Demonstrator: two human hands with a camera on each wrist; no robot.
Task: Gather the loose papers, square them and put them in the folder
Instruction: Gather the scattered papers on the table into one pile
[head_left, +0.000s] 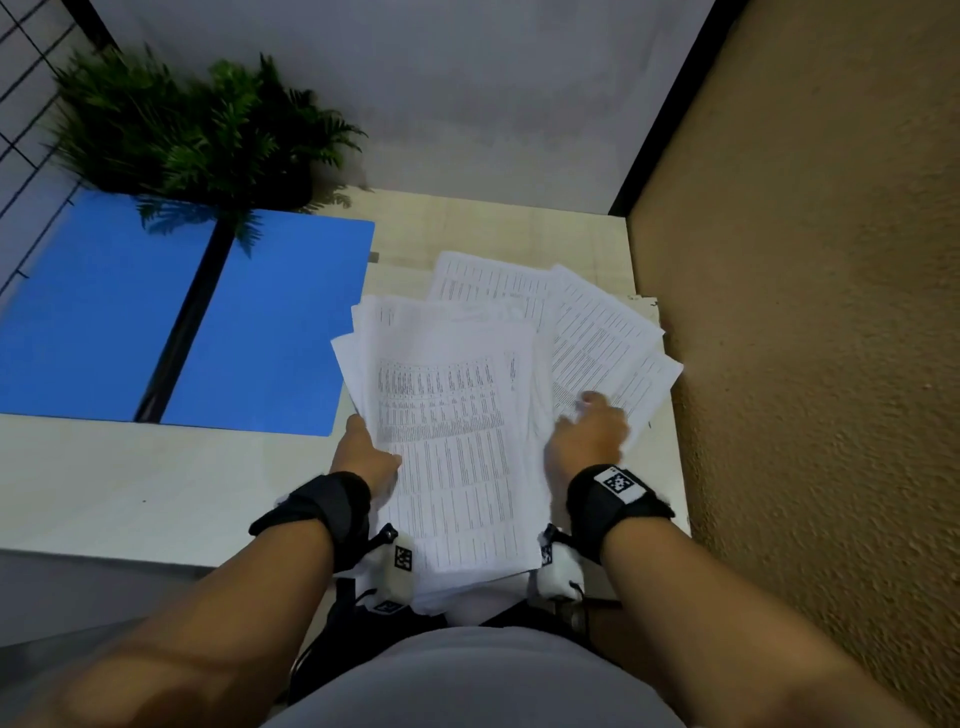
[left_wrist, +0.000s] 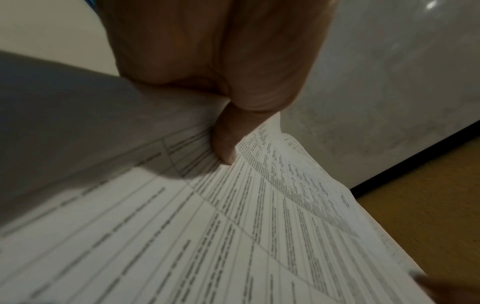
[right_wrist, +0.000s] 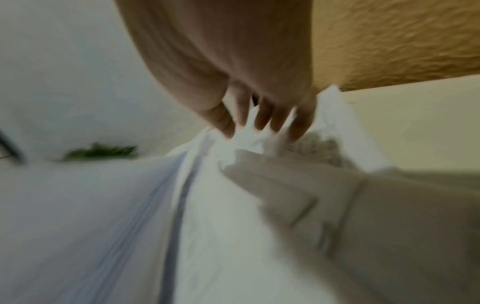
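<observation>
A loose pile of printed papers (head_left: 457, 415) lies fanned on the table, right of centre. An open blue folder (head_left: 270, 322) lies flat to its left. My left hand (head_left: 366, 452) grips the pile's left edge; in the left wrist view its thumb (left_wrist: 224, 144) presses down on the top sheet (left_wrist: 233, 236), with the fingers hidden underneath. My right hand (head_left: 589, 431) rests on the fanned sheets at the right. In the blurred right wrist view its spread fingertips (right_wrist: 262, 119) touch the papers (right_wrist: 233, 205).
A potted fern (head_left: 197, 124) stands at the back left, overhanging the folder's far edge. A rough brown wall (head_left: 805, 364) runs close along the table's right side. The pale table (head_left: 130, 483) shows bare in front of the folder.
</observation>
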